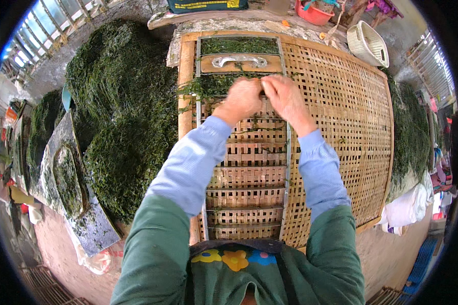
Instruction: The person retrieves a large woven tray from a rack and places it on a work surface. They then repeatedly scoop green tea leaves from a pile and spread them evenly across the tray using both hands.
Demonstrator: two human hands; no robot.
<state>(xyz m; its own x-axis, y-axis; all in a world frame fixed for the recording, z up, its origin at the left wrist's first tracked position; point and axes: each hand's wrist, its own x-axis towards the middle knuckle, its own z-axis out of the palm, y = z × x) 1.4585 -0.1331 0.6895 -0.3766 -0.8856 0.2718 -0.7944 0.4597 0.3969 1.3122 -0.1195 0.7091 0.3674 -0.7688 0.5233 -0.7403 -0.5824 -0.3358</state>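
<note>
My left hand [243, 96] and my right hand [284, 98] meet over a slatted metal frame [288, 160], fingertips nearly touching. Both are curled in at dark green seaweed strands [210, 86], which the fingers mostly hide; the left hand is blurred. The frame lies on a woven bamboo screen [339, 133] with a wooden border. Seaweed [238, 45] fills its far slot, and more lies in the slot under my hands. Between these, a wooden board [210, 65] bears a metal handle [239, 61]. Through the nearer slots the weave shows, with a few loose strands.
A large seaweed heap [126, 114] rises at the left, beside a littered grey board [95, 225]. More seaweed [410, 126] lies beyond the screen's right edge. At the back stand a white plastic basket [367, 44] and a red basin [315, 15]. White sacks [406, 206] sit at the right.
</note>
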